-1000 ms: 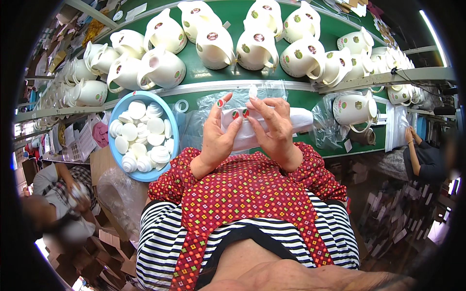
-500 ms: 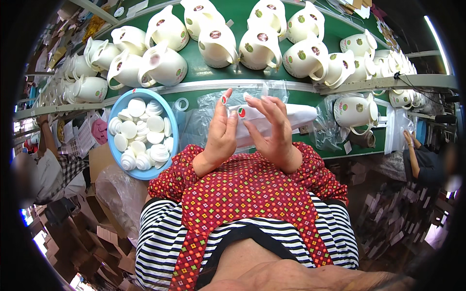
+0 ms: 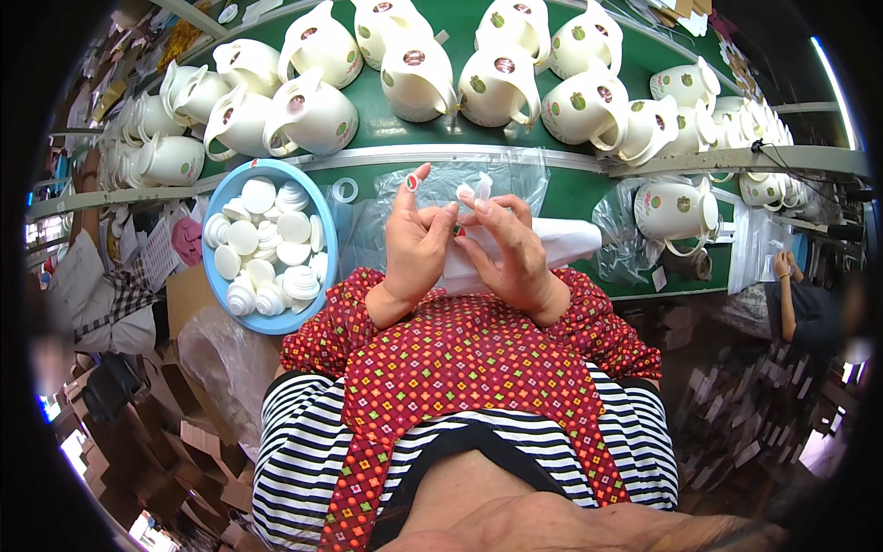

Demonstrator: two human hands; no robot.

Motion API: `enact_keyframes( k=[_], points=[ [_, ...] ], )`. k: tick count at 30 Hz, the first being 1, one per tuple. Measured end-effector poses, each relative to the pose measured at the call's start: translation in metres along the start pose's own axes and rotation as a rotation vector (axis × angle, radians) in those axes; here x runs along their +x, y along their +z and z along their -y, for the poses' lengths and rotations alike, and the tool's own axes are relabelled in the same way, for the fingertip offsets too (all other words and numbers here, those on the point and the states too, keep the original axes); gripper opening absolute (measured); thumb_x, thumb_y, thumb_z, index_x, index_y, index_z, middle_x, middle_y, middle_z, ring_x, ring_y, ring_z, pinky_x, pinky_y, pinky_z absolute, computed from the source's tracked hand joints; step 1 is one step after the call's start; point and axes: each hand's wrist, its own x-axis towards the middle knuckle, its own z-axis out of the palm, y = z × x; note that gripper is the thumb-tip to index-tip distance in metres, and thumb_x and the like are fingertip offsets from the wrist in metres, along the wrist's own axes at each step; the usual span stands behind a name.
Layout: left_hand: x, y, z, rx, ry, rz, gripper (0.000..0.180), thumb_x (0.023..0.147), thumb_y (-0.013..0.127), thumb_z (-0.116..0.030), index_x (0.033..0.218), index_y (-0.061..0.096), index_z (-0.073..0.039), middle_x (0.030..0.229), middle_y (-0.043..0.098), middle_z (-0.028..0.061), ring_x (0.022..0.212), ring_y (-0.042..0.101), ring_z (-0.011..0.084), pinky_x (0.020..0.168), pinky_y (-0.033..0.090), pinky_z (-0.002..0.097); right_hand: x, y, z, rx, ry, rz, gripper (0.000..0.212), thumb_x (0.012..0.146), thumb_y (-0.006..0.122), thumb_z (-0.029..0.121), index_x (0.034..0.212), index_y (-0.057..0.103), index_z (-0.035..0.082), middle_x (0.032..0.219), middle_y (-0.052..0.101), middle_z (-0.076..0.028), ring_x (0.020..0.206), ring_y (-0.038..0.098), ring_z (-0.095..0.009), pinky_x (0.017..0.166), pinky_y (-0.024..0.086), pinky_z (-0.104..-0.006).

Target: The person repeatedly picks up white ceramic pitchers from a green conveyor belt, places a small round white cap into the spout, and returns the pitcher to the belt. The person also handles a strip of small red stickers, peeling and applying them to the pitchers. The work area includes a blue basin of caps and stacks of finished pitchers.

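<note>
My left hand (image 3: 414, 253) is raised over the near table edge, its index finger pointing up with a small red-and-green sticker (image 3: 413, 182) on the tip. Its thumb is bent in toward the other fingers; what they grip is hidden. Close beside it, my right hand (image 3: 511, 258) has its thumb and fingertips drawn together at a second small sticker (image 3: 459, 232), partly covered by the fingers. Small white pieces (image 3: 475, 188) show at the right fingertips. A long, smooth white item (image 3: 568, 241) lies behind and under my right hand; its kind is unclear.
A blue basin (image 3: 213, 262) of white lids (image 3: 243, 237) stands at left, beside a clear ring (image 3: 345, 190). White jugs (image 3: 417, 78) crowd the table beyond a metal rail (image 3: 405, 156). Clear plastic and another jug (image 3: 676, 210) are at right. Other people work at both sides.
My right fingers have come down and closed together near the left thumb, around the small sticker. The sticker on the white item is now mostly covered. My left hand has shifted slightly left.
</note>
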Motion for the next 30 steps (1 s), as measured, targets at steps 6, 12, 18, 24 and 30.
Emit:
enact_keyframes(
  k=[6,12,18,24,30],
  points=[
    [0.000,-0.012,0.026,-0.137,-0.305,0.030,0.058,0.101,0.067,-0.004,0.151,0.038,0.005,0.093,0.077,0.0119,0.082,0.069,0.0108,0.071,0.054,0.0242,-0.020,0.003,-0.005,-0.042,0.015,0.101,0.076,0.080,0.082,-0.004,0.148,0.051,0.008,0.131,0.070,-0.012,0.108,0.073,-0.026,0.105,0.044,-0.0471],
    [-0.017,-0.015,0.051,-0.232,-0.436,-0.078,0.061,0.096,0.077,-0.007,0.143,0.042,0.007,0.083,0.071,0.0068,0.077,0.069,0.0124,0.065,0.052,0.0234,-0.033,0.000,-0.002,0.054,0.176,0.153,0.084,0.078,0.084,-0.006,0.151,0.045,0.007,0.134,0.068,-0.014,0.094,0.073,-0.021,0.102,0.048,-0.0414],
    [-0.014,-0.019,0.056,-0.243,-0.453,-0.060,0.060,0.094,0.078,-0.006,0.142,0.045,0.007,0.075,0.066,0.0013,0.068,0.063,0.0066,0.058,0.046,0.0205,-0.036,-0.001,-0.003,-0.049,0.027,0.156,0.080,0.079,0.084,-0.006,0.149,0.047,0.007,0.132,0.068,-0.015,0.095,0.073,-0.024,0.101,0.048,-0.0445],
    [-0.012,-0.011,0.053,-0.225,-0.441,-0.099,0.060,0.093,0.079,-0.005,0.141,0.046,0.007,0.074,0.064,-0.0002,0.066,0.060,0.0049,0.057,0.045,0.0203,-0.044,0.002,-0.006,-0.019,0.043,0.139,0.071,0.079,0.081,-0.006,0.144,0.055,0.006,0.132,0.065,-0.016,0.110,0.068,-0.032,0.103,0.046,-0.0459],
    [-0.010,-0.011,0.051,-0.186,-0.406,-0.112,0.059,0.092,0.080,-0.006,0.141,0.047,0.007,0.072,0.063,-0.0016,0.066,0.059,0.0041,0.058,0.044,0.0199,-0.040,0.006,-0.003,-0.042,0.062,0.116,0.071,0.079,0.079,-0.008,0.144,0.054,0.006,0.134,0.063,-0.017,0.117,0.065,-0.031,0.103,0.046,-0.0456]
  ],
)
